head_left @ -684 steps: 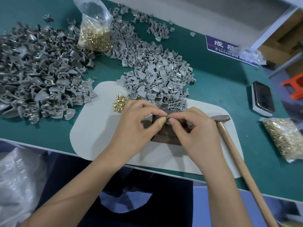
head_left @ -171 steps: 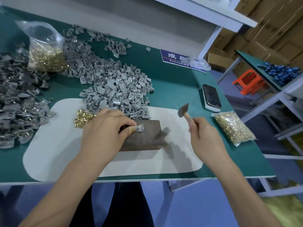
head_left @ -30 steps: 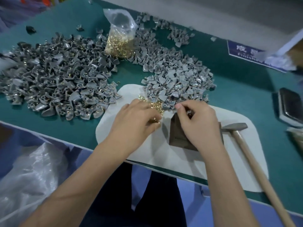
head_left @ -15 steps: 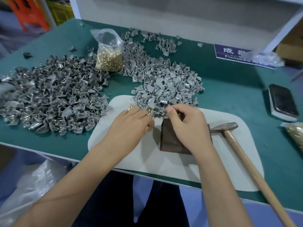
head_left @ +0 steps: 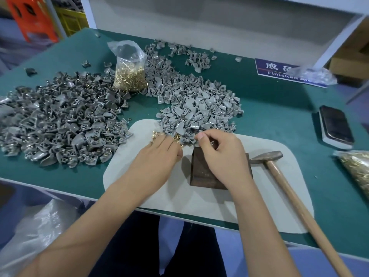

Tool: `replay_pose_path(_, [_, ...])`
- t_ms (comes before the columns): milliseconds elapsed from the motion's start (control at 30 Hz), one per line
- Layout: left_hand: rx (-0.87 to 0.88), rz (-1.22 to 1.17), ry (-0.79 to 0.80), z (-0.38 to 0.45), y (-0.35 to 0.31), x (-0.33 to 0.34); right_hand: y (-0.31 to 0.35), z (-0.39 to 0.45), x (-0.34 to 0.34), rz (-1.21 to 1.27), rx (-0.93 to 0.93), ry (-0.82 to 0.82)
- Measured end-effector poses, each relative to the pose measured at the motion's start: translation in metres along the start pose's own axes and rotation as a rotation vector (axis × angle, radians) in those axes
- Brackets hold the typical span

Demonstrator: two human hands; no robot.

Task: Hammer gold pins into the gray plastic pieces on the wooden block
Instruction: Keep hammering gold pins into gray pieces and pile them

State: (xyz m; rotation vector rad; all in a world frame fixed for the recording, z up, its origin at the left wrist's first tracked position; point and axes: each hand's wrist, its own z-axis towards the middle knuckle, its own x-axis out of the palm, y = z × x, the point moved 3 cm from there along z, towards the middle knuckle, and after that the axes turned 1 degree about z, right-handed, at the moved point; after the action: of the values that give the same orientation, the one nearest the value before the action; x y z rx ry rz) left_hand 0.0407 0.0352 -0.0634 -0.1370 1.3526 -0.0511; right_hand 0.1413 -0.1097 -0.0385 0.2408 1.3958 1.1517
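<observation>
The hammer [head_left: 283,176] lies on the white mat [head_left: 199,204] at 3 o'clock of the block [head_left: 201,172], head just beside the block's right edge, handle running off toward 5 o'clock; a few seconds ago I had it raised in my right hand over a piece pinned on the block, so that strike is done and I am in the reload between blows. Over the last second both hands have barely shifted. My left hand [head_left: 157,156] sits at 9 o'clock of the block, fingers reaching into the loose pins [head_left: 176,137] at the mat's 11 o'clock edge; the tips are hidden among pins and pieces, so I cannot tell whether they pinch one yet. My right hand [head_left: 221,156] covers the block's top, fingers curled, thumb and forefinger closed together on something small at the block's 12 o'clock edge, right where the light pile [head_left: 199,108] spills onto the mat; I judge it to be a fresh gray piece, though it is mostly hidden. The darker pile [head_left: 60,120] at 9 o'clock shows gold glints, so I take those as finished. The block top looks bare of any seated piece where I can see it. Next comes seating the piece, setting a pin, then reclaiming the hammer; the risk is a crooked pin
</observation>
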Motion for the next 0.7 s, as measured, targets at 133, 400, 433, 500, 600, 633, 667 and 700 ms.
replay_pose_path(133, [-0.058, -0.102, -0.142, -0.003, -0.002, -0.004, 0.002, -0.001, 0.000, -0.002, -0.009, 0.003])
replay_pose_path(400, [-0.147, -0.465, -0.272, -0.005, -0.004, -0.009, 0.007, -0.004, -0.004, 0.040, -0.067, 0.041])
replay_pose_path(433, [-0.151, -0.542, -0.292, -0.002, -0.005, -0.008, 0.007, -0.004, -0.004, 0.064, -0.079, 0.050])
replay_pose_path(500, [-0.164, -0.690, -0.338, 0.004, -0.010, -0.006, 0.007, -0.004, -0.004, 0.129, -0.103, 0.074])
replay_pose_path(600, [-0.198, -0.862, -0.399, 0.014, -0.015, -0.002, 0.005, -0.005, -0.004, 0.239, -0.088, 0.088])
replay_pose_path(633, [-0.211, -0.855, -0.410, 0.017, -0.016, 0.000, 0.003, -0.006, -0.004, 0.242, -0.080, 0.084])
replay_pose_path(667, [-0.220, -0.819, -0.417, 0.018, -0.016, 0.001, 0.002, -0.006, -0.004, 0.231, -0.076, 0.078])
replay_pose_path(700, [-0.225, -0.775, -0.423, 0.017, -0.017, 0.002, 0.002, -0.006, -0.003, 0.220, -0.079, 0.074])
